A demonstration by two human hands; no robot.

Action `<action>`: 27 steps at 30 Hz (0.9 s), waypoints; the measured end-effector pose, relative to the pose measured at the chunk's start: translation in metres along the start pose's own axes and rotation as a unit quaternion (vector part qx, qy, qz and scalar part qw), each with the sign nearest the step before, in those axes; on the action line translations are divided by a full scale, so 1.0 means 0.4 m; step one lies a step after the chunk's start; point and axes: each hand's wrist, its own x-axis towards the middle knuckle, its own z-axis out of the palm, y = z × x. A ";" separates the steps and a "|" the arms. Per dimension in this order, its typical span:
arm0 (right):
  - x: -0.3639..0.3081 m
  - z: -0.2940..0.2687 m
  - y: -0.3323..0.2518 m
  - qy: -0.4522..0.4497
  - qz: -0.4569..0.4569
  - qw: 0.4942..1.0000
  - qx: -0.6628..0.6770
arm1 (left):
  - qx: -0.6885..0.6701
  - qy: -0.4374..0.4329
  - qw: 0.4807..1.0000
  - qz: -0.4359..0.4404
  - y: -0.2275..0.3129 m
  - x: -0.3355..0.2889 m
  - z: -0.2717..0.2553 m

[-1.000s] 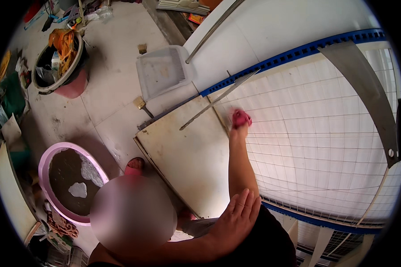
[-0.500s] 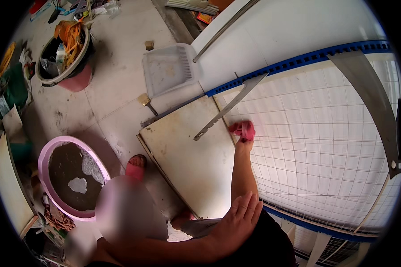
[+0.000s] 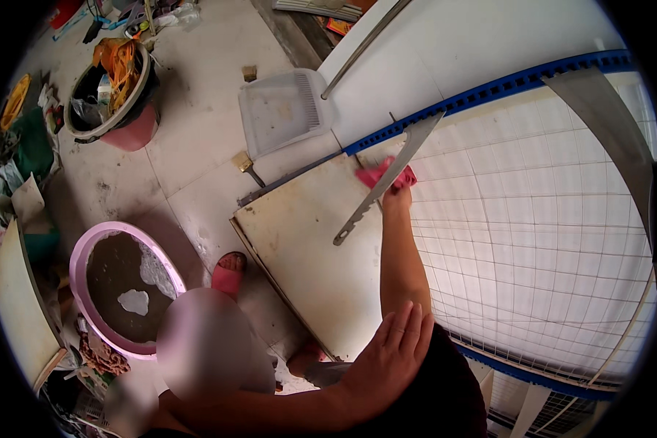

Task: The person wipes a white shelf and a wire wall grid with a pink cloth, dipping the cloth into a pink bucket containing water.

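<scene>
My right hand [image 3: 397, 198] is closed on a crumpled pink cloth [image 3: 373, 174], held against the foot of the white wire-grid panel [image 3: 482, 212]. A grey metal shelf bracket [image 3: 378, 188] crosses in front of part of the cloth. Under that arm lies a stained cream board [image 3: 306, 248], perhaps a base shelf. My left hand [image 3: 393, 347] rests flat across my right arm near the elbow, its fingers stretched out and holding nothing.
A pink basin [image 3: 78, 274] of murky, sudsy water stands at left, behind it a lined bucket [image 3: 130, 133]. A clear dustpan [image 3: 277, 113] and a paintbrush [image 3: 244, 166] lie on the floor. A blue slotted upright [image 3: 482, 89] edges the grid; another bracket [image 3: 606, 124] juts out at right.
My right hand has moved the pink cloth farther away and slightly left, toward the blue upright and behind the bracket. My left hand stays on the arm. The view has shifted slightly.
</scene>
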 end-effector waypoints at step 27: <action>-0.246 -0.157 -0.043 -0.092 -0.065 0.979 -0.171 | -0.029 -0.119 0.993 0.006 0.017 -0.022 -0.007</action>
